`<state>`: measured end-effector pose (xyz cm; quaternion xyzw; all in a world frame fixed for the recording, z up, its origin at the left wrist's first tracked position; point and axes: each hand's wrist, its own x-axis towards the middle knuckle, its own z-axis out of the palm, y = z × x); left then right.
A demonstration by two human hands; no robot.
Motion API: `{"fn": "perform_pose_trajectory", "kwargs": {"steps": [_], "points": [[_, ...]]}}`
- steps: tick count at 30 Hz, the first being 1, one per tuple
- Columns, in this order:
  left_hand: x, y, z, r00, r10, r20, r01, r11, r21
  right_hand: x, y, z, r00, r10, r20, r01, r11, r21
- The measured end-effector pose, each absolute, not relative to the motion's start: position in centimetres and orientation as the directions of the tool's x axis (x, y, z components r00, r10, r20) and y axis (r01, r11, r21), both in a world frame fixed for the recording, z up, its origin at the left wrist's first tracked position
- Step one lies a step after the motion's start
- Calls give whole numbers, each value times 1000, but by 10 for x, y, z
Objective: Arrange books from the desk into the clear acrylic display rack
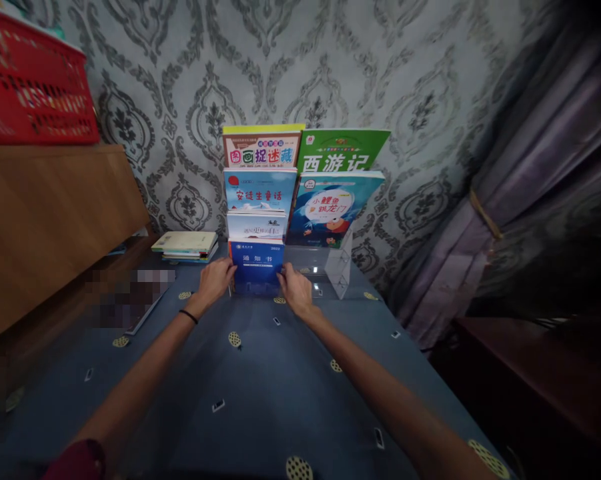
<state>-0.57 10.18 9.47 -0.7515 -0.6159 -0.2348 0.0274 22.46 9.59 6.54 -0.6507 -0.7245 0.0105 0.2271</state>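
Observation:
A dark blue booklet stands upright in the lowest front tier of a clear acrylic rack. My left hand is closed on its left edge, and my right hand pinches the right edge. Behind it, rising in steps, are a pale blue-white book, a light blue book and a brown-pink book. To their right stand a blue fish picture book and, behind that, a green book. The lower right tiers of the rack hold no book.
A short stack of books lies left of the rack. Nearer on that side is a partly blurred flat book. A red basket tops the wooden cabinet at left. Blue patterned cloth covers the table; a purple curtain hangs at right.

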Motion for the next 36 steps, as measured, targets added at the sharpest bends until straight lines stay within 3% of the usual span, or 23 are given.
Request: {"fn": "perform_pose_trajectory", "kwargs": {"steps": [10, 20, 36], "points": [[-2, 102, 100, 145, 909, 392, 955, -232, 185, 222, 88, 75, -71, 976, 206, 981, 105, -163], [-2, 103, 103, 161, 916, 367, 955, -239, 178, 219, 89, 79, -110, 979, 169, 985, 130, -112], [-6, 109, 97, 88, 907, 411, 932, -221, 286, 215, 89, 86, -153, 981, 117, 987, 158, -35]]}}
